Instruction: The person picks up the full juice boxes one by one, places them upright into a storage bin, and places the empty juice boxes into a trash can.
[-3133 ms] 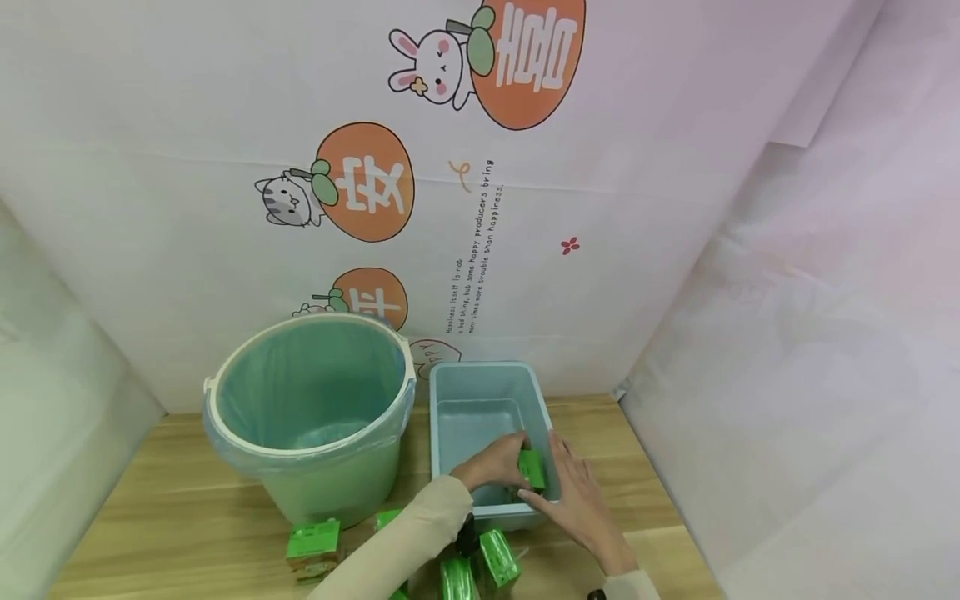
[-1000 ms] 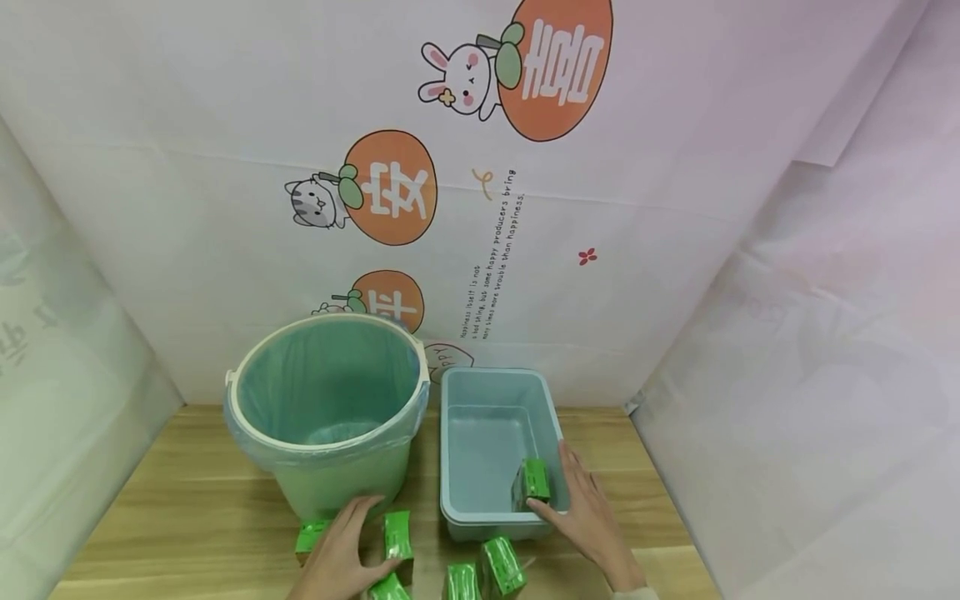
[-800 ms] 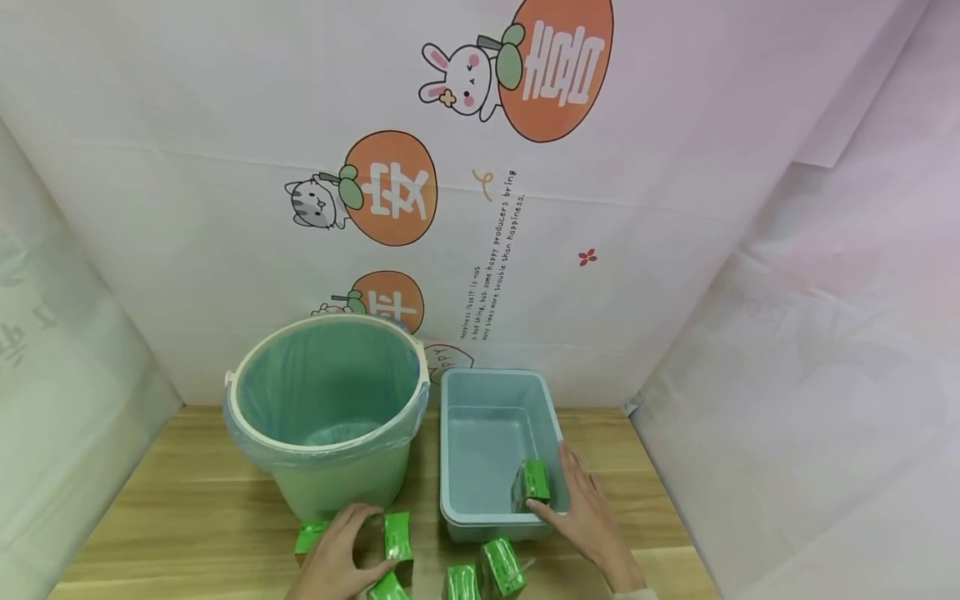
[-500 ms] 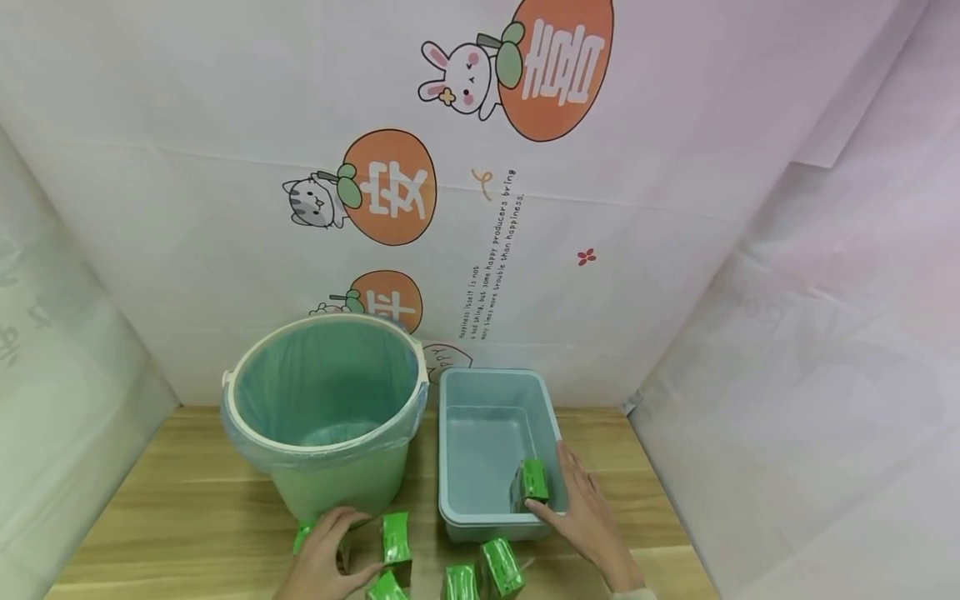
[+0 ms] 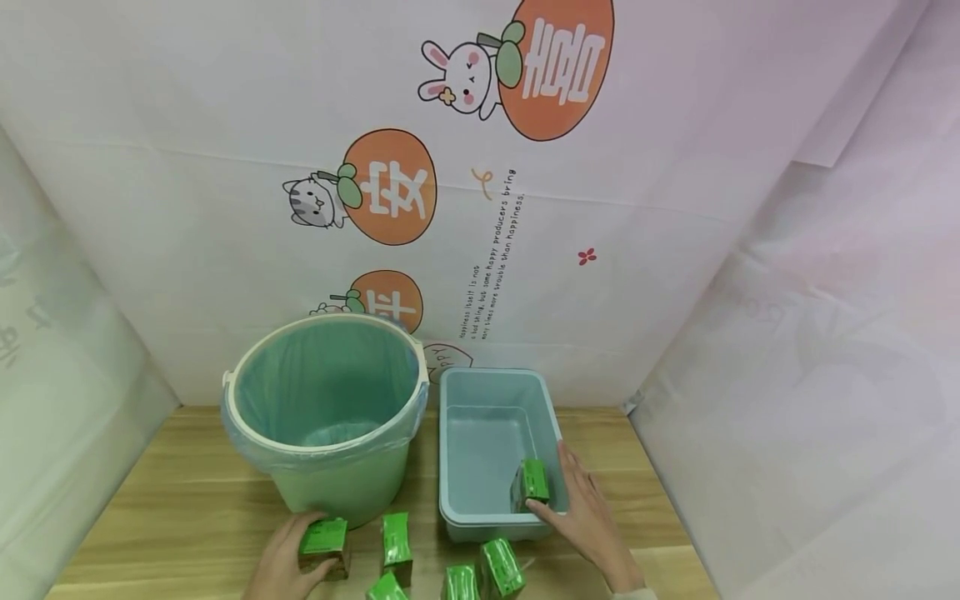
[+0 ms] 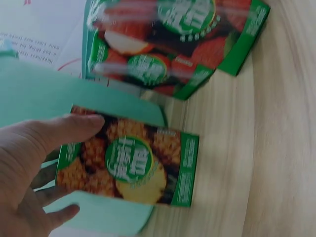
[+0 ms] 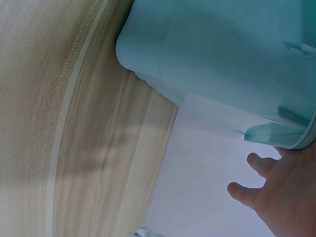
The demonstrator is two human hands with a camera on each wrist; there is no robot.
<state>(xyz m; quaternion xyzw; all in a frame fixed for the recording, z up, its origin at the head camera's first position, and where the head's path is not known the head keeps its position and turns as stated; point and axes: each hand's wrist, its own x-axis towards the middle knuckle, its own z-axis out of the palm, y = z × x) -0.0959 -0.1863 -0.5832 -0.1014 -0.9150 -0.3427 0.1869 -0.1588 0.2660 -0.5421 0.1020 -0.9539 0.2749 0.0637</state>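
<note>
My left hand is round a green-topped juice box beside the bucket's base. In the left wrist view the thumb lies on the pineapple-picture face of this juice box, with fingers behind it. My right hand rests at the right front corner of a blue tub, fingers straight along the outside and thumb over the rim. Inside the tub, near that thumb, stands another juice box. The right wrist view shows spread fingers outside the tub wall.
A pale green bucket with a liner stands left of the tub. Several juice boxes lie in front: one juice box right of my left hand, others before the tub. Printed white sheets wall the wooden table.
My left hand has left the tub, where a juice box now stands, and moved left to the juice box by the bucket. The right hand stays at the tub's rim.
</note>
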